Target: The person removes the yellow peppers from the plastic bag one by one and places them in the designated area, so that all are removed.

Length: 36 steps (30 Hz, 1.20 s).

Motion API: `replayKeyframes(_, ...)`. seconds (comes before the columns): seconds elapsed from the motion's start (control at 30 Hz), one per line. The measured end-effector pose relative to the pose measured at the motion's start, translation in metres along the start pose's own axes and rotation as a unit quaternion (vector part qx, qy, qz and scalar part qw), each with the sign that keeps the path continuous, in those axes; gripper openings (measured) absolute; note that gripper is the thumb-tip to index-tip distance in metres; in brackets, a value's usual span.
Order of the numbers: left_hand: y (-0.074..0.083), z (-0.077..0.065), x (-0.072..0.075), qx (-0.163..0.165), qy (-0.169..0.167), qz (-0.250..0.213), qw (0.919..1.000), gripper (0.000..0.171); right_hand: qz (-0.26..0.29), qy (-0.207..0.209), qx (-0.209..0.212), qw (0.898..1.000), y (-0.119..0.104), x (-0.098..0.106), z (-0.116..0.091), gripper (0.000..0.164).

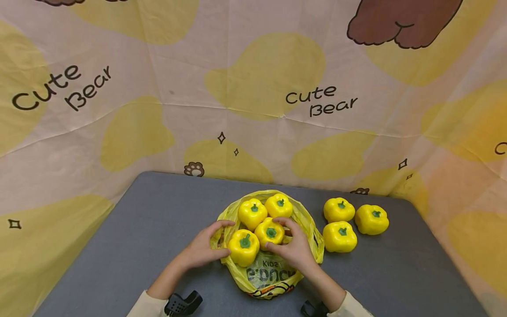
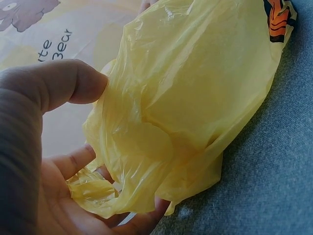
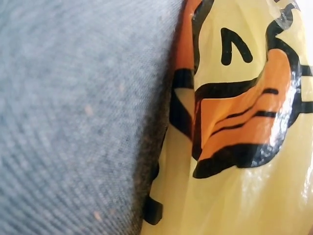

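Observation:
A yellow plastic bag (image 1: 313, 220) lies wide open on the table, with several yellow bell peppers inside. My right hand (image 1: 295, 246) reaches in over the bag's right side and grips a bell pepper (image 1: 269, 233) between thumb and fingers. At the left rim, my left hand (image 1: 203, 246) holds the bag, its thumb beside the front left bell pepper (image 1: 243, 248). In the left wrist view, thumb and fingers (image 2: 78, 161) sit around folds of the bag (image 2: 195, 78). The right wrist view shows only the bag's printed side (image 3: 244, 122); the right hand is out of it.
Right of the bag, three more yellow bell peppers stand close together: a back one (image 1: 339, 209), a front one (image 1: 339, 237) and a right one (image 1: 372, 219). The grey table (image 1: 150, 229) meets a printed cloth backdrop (image 1: 253, 79) behind. Dark devices (image 1: 184, 304) sit at both wrists.

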<state>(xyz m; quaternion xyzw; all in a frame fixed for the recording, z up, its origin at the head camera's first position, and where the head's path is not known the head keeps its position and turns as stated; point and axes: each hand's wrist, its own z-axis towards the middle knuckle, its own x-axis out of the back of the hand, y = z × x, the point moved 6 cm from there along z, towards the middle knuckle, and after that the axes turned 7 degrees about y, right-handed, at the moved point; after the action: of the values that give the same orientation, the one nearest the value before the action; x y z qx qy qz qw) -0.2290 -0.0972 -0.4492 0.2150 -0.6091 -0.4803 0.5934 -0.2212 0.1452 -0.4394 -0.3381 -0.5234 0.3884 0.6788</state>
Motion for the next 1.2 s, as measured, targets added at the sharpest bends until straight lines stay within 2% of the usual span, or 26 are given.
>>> replayKeyframes(0.5, 0.000, -0.001, 0.001, 0.004, 0.000, -0.002, 1.0000, 0.063, 0.000, 0.004, -0.027, 1.000, 0.002, 0.004, 0.001, 0.055)
replayKeyframes(0.93, -0.002, -0.002, 0.001, 0.011, 0.000, -0.003, 0.9999, 0.063, -0.011, -0.007, -0.020, 1.000, -0.003, 0.013, 0.002, 0.052)
replayKeyframes(1.2, -0.002, 0.000, 0.000, -0.001, 0.002, -0.003, 1.0000, 0.062, -0.013, -0.018, 0.002, 1.000, -0.011, 0.024, 0.002, 0.050)
